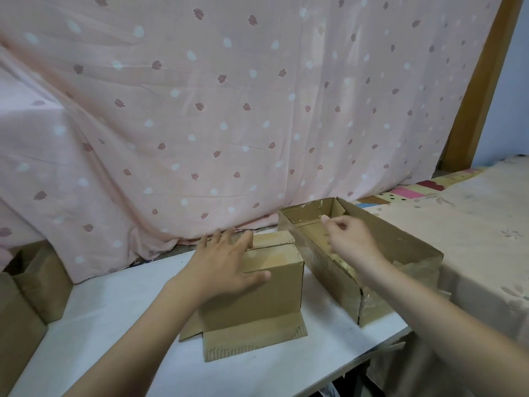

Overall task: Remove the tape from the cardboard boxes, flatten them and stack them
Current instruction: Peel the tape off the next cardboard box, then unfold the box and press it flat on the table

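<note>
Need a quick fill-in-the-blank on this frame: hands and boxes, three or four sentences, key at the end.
1. The left hand rests with spread fingers on top of the ____ brown cardboard box.
2. The right hand hovers over the long brown cardboard box, whose top is ____.
3. Both boxes stand on the ____ table.
4. Behind them hangs a ____ patterned curtain.

Missing words: closed; open; white; pink

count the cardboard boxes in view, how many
3: a small box under the left hand, a long open box beside it, another at far left. More may be hidden.
</note>
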A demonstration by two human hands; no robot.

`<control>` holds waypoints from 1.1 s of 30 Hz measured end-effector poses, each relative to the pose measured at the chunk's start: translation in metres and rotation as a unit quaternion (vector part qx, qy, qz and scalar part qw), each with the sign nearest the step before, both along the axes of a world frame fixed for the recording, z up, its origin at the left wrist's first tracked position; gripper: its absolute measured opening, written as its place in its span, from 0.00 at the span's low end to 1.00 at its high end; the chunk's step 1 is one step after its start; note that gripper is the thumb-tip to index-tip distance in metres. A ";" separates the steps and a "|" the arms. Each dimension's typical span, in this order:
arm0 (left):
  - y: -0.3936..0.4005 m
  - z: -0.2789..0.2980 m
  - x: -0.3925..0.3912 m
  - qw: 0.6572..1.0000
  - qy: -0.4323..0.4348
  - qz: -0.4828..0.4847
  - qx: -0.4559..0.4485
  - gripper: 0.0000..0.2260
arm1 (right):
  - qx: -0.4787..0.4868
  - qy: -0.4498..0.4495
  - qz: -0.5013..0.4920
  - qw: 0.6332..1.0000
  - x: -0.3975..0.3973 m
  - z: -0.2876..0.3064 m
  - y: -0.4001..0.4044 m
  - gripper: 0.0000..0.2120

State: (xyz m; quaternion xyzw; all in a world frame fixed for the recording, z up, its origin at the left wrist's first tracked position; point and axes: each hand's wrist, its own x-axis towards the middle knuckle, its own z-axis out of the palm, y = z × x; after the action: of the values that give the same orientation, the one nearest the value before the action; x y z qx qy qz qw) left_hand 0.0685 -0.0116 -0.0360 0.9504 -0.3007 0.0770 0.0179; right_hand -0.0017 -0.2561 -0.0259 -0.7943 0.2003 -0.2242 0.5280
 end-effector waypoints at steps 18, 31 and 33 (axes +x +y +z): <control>0.047 0.027 0.000 0.992 0.083 0.048 -0.084 0.14 | 0.390 0.186 0.198 0.880 0.003 0.008 0.120 0.44; 0.096 0.036 -0.024 0.947 0.191 0.146 -0.214 0.15 | 0.153 0.169 0.234 0.945 0.020 0.013 0.187 0.13; 0.109 0.037 -0.027 0.915 0.232 0.152 -0.291 0.13 | 0.111 0.180 0.247 0.946 0.021 0.011 0.193 0.22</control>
State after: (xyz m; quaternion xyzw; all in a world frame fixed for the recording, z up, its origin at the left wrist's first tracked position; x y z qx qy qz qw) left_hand 0.0414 0.0970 0.0014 0.9286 -0.1040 -0.0600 0.3512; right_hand 0.0195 -0.0630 -0.0148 -0.7823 0.1132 0.0837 0.6067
